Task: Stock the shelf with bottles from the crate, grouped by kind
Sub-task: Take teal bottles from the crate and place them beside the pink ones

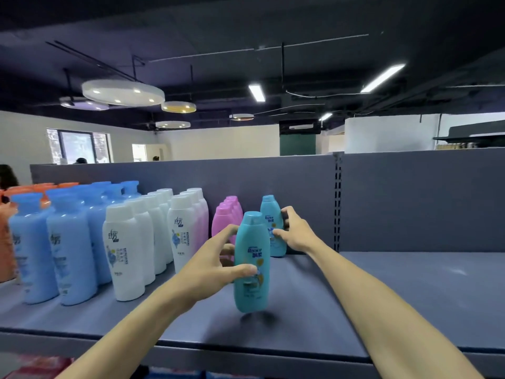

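My left hand [210,266] grips a teal bottle [252,272] by its middle, slightly tilted, its base at or just above the grey shelf [410,291]. Behind it a second teal bottle [272,214] stands upright near the back panel, and my right hand [296,231] has its fingers around that bottle's right side. To the left stand a row of pink bottles [222,218], rows of white bottles [128,250], light blue bottles [68,247] and orange bottles [5,242] at the far left. The crate is out of view.
The shelf's right half, past the slotted upright [338,203], holds nothing. A grey back panel [410,198] closes the shelf behind. Packages in red and blue show on a lower level [41,367]. People stand far off at the left.
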Demonstrator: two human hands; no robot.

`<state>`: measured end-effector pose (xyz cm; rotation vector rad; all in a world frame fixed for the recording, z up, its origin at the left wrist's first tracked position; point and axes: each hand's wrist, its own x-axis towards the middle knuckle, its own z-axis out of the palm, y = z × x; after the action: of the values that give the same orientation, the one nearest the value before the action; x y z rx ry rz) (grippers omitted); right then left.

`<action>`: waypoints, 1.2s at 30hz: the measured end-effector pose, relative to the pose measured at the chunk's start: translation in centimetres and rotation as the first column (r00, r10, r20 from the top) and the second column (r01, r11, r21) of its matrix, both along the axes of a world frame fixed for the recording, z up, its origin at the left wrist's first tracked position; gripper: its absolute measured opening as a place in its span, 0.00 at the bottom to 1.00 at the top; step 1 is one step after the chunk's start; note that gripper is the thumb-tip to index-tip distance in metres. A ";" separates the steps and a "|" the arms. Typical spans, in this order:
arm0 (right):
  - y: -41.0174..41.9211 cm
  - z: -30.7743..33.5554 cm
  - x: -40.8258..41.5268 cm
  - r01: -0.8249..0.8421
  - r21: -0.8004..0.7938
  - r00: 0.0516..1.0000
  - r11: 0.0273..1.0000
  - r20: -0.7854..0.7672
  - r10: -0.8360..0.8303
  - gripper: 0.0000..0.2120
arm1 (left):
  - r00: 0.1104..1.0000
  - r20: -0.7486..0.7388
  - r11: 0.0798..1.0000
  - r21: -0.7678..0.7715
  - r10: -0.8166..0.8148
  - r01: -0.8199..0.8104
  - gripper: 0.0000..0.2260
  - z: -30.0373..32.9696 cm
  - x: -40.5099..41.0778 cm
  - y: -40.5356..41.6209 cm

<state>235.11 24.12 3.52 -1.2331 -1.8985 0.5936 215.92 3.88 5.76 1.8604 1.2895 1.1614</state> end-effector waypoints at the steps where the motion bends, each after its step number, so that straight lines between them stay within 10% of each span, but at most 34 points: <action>1: 0.2 -0.1 0.0 -0.002 0.008 1.000 1.000 -0.001 0.002 0.17 | 1.000 -0.007 1.000 -0.002 0.000 0.000 0.21 0.1 0.1 0.0; 27: -2.2 0.0 -0.3 0.264 0.016 0.947 0.964 0.186 -0.263 0.24 | 1.000 0.002 0.999 0.044 0.031 -0.031 0.21 -1.5 0.6 0.5; 33: -7.8 2.5 3.0 -0.172 -0.127 0.917 0.977 0.342 0.206 0.17 | 1.000 0.017 1.000 0.020 0.012 -0.012 0.20 -1.4 1.5 2.6; 36: -10.0 2.4 3.8 -0.372 -0.262 0.894 0.891 0.158 0.419 0.23 | 1.000 -0.004 1.000 0.016 -0.001 0.001 0.20 -1.3 2.3 3.3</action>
<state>238.95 14.07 5.96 -1.0790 -2.3429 0.9499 218.21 7.21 4.48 1.8750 1.2848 1.1713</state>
